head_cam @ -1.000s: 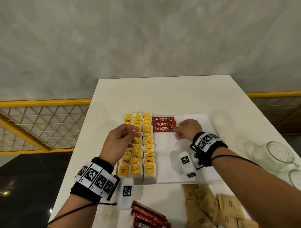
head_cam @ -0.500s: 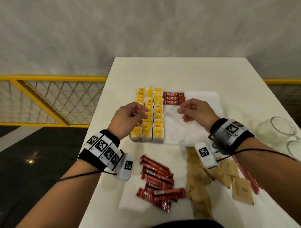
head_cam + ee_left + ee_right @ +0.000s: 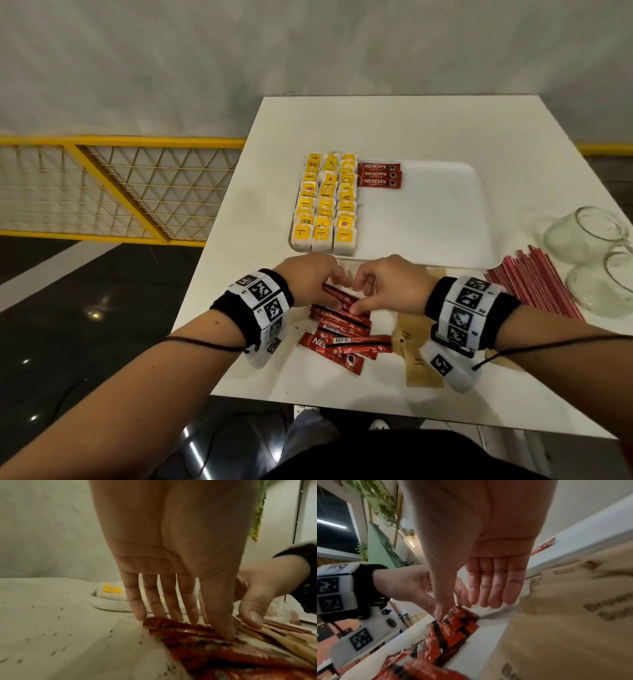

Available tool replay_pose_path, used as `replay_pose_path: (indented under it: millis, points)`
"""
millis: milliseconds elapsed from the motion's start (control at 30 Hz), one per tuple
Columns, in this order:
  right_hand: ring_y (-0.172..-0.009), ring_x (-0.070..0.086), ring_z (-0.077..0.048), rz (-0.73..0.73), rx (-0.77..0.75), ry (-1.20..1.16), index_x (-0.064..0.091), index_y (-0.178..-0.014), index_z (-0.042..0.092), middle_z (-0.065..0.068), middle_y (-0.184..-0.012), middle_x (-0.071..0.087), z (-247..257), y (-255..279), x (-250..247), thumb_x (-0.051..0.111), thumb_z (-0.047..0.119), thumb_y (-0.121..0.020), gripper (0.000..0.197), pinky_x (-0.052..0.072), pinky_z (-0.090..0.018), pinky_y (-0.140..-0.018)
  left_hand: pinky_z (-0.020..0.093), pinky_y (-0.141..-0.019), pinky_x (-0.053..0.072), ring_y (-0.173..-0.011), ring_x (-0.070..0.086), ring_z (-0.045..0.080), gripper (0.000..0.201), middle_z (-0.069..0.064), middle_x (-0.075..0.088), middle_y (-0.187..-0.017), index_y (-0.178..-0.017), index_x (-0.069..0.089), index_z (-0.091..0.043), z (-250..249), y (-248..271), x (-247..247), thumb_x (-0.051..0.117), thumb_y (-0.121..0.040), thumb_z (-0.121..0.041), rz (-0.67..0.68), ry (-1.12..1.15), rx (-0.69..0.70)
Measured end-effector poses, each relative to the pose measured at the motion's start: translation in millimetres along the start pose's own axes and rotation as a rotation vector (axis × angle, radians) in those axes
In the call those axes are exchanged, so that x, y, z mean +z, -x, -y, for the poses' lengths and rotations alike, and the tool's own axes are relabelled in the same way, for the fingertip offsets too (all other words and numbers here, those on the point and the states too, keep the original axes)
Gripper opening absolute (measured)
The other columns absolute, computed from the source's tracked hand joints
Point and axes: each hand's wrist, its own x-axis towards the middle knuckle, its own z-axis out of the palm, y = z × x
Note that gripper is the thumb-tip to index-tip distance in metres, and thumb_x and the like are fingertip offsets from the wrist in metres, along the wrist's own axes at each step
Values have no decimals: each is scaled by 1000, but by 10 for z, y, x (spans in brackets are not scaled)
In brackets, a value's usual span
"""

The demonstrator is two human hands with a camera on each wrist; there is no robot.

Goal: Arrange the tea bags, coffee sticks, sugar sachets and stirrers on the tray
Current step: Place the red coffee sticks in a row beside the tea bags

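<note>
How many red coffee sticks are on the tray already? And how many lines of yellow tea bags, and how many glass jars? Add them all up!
Coffee sticks on the tray: 3
Lines of tea bags: 3
Glass jars: 2
Total: 8

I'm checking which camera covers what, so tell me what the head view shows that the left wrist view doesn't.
Only the head view shows three coffee sticks laid on the tray, the stirrers and the glass jars. Only the left wrist view shows the left hand's straight fingers from beneath, touching the loose coffee sticks. Both show the right hand and tea bags.
</note>
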Motion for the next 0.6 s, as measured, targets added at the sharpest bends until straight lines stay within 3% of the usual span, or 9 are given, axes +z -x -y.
replay_pose_path:
  millis: [100,367,600]
  points:
    - [-79,62,-11,-3,-18,101,63,-104,25,8,-89,66,45,-7,61,79,52,-67,49,51,-30,-71,25,-77,37,-106,52,10,44,-11,57,-114,-122,62,-31,-49,-12,41,73,-80,-40,-48,-80,-15]
    - [-78,63,-10,-42,-10,108,68,-92,22,6,-86,69,17,-52,99,81,40,-70,31,48,-24,-68,24,-72,34,-102,58,11,27,-12,66,-106,-105,67,-32,-89,-56,49,72,-80,-42,-100,-110,-69]
    - [-78,66,-9,-99,-49,43,74,-94,19,4,-88,73,7,-55,49,71,29,-82,15,51,-26,-75,27,-78,39,-113,56,16,32,-5,64,-120,-118,64,-29,-103,-98,5,62,-89,-43,-78,-162,-67]
